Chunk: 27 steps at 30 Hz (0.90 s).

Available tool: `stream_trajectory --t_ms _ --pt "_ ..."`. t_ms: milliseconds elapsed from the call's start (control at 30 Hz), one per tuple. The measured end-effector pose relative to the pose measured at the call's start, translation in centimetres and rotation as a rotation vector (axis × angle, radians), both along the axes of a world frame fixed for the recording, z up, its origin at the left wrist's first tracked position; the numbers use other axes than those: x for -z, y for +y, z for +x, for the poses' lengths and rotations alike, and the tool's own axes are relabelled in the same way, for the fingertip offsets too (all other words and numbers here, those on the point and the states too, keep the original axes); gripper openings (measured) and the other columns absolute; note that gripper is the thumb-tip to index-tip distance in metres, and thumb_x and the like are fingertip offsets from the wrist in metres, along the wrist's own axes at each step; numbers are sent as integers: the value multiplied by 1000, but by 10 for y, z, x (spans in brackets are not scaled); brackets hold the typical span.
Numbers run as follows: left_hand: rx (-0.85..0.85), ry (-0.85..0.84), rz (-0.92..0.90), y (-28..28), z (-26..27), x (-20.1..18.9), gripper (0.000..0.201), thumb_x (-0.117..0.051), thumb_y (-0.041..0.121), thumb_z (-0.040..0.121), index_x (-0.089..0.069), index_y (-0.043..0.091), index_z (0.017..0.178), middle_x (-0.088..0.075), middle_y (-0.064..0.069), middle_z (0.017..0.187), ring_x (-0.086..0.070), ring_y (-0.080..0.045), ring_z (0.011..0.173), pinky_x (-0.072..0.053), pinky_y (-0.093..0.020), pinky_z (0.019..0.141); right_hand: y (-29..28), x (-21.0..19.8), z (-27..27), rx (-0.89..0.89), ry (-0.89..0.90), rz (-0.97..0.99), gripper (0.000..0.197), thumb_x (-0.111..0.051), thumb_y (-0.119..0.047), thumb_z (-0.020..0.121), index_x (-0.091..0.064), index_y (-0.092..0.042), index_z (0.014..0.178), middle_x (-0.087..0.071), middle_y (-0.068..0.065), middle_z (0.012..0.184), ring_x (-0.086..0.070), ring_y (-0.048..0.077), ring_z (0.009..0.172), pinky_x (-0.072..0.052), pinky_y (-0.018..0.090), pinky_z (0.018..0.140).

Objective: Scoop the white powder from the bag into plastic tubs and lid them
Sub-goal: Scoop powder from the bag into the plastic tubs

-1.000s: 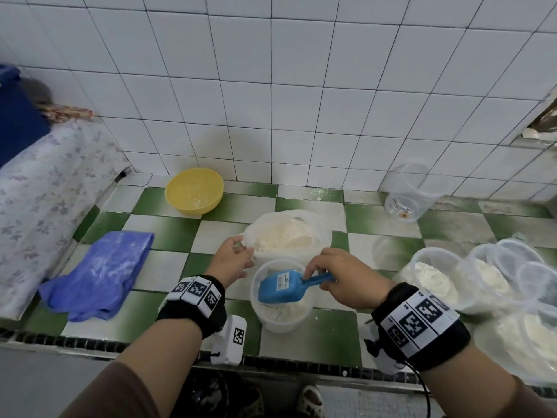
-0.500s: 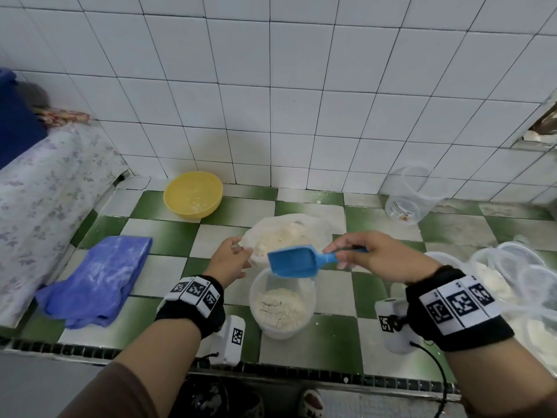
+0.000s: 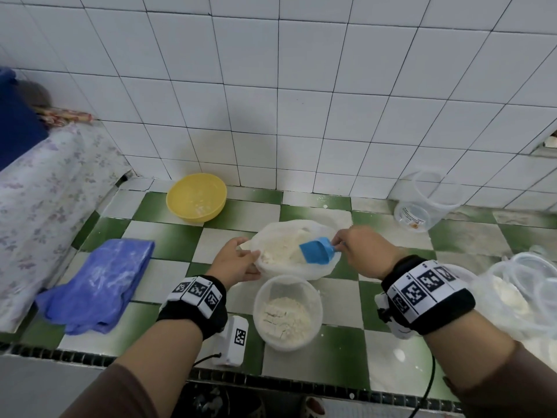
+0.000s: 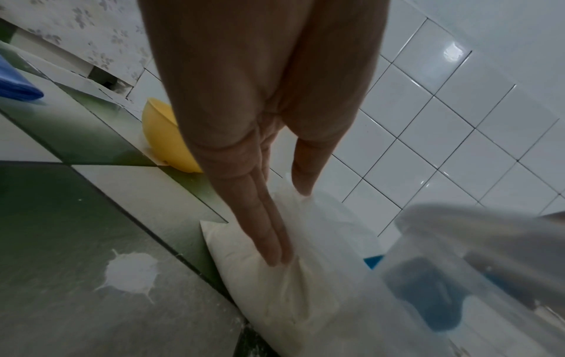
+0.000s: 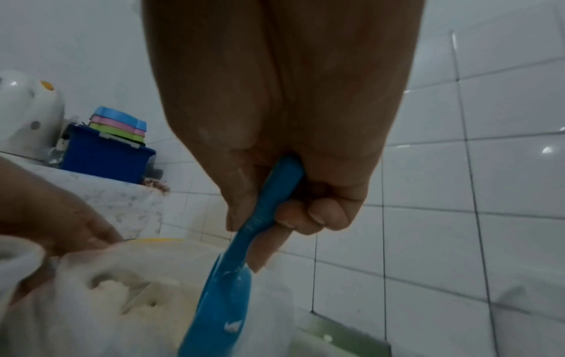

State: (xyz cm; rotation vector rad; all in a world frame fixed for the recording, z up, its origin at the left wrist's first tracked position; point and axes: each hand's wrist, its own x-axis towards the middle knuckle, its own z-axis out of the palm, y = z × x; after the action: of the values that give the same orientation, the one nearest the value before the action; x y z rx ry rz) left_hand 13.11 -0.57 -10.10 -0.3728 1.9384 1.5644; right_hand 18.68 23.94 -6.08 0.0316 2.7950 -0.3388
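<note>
Plastic bag of white powder [image 3: 297,251] slumped on the green-and-white tiled counter [image 3: 168,245], mouth spread wide, presumably for easy entry of the scoop. Open plastic tub [image 3: 287,312] parked just in front of the bag, partly filled, no lid on yet; close placement likely meant for a short carry and little spillage. Left hand [image 3: 236,263] at the bag's left edge, fingers [image 4: 269,236] nearly straight and pressed against the plastic, thumb on the other side of the rim, pinning the mouth open. Right hand [image 3: 366,251] curled round the handle of the blue scoop [image 3: 318,251], bowl dipped into the powder inside the bag. More tubs [image 3: 524,285] clustered at far right, some holding powder. Next scoopful probably in progress; lidding not begun.
</note>
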Motion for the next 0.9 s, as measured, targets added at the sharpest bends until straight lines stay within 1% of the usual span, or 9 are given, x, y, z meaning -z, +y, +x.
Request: stream_trajectory --t_ms 133,200,300,433,533,600,700,800,900 --pt "11 -14 42 3 -7 -1 55 -60 8 93 -35 11 141 -58 -20 124 -68 -35 94 -58 -43 78 -10 11 -11 60 -86 -129 26 -46 -5 92 -64 -11 110 -66 4 109 -58 19 97 -39 20 74" --pt "17 -18 52 4 -9 0 55 -59 8 93 -34 12 142 -58 -20 124 -68 -35 93 -59 -40 75 -14 15 -14 129 -123 -221 24 -46 -9 94 -64 -9 109 -63 5 98 -55 18 88 -39 20 69" --pt "35 -33 61 3 -11 1 55 -59 9 93 -34 12 142 -58 -19 123 -68 -33 91 -60 -38 72 -17 25 -19 236 -156 -350 20 -46 -14 96 -65 -9 102 -58 -1 84 -54 15 77 -40 21 66" --pt "33 -21 12 -3 -15 4 55 -63 12 91 -39 13 140 -58 -14 125 -67 -30 95 -60 -41 74 -18 35 -25 339 -193 -465 20 -46 -17 97 -65 -9 97 -60 -3 70 -51 6 60 -40 18 54" --pt "38 31 -81 -8 -18 9 58 -68 22 87 -41 16 138 -52 -7 133 -57 -27 114 -57 -44 83 -19 37 -27 371 -224 -496 19 -47 -20 97 -64 -11 97 -61 -2 71 -52 6 61 -39 17 52" --pt "35 35 -95 -10 -19 10 60 -68 25 87 -40 18 139 -48 -6 137 -51 -28 121 -55 -44 86 -20 37 -28 367 -240 -487 17 -46 -21 98 -61 -14 96 -62 0 76 -52 7 63 -39 17 50" --pt "42 -30 -31 -7 -21 11 62 -64 22 90 -33 17 144 -50 -12 136 -55 -31 116 -54 -48 88 -22 36 -30 329 -249 -461 13 -48 -23 96 -59 -16 95 -63 -1 79 -54 8 69 -39 17 55" --pt "33 -55 16 -3 -24 11 61 -59 18 93 -29 18 146 -53 -15 134 -59 -32 110 -54 -49 89 -22 35 -33 303 -245 -464 9 -55 -24 93 -61 -17 93 -62 -6 72 -56 11 73 -41 18 63" --pt "48 -60 26 -1 -24 11 59 -57 17 94 -28 20 146 -54 -14 133 -61 -31 108 -56 -45 82 -24 34 -37 301 -243 -499 13 -55 -21 93 -65 -13 94 -61 -8 70 -55 13 74 -41 17 63"
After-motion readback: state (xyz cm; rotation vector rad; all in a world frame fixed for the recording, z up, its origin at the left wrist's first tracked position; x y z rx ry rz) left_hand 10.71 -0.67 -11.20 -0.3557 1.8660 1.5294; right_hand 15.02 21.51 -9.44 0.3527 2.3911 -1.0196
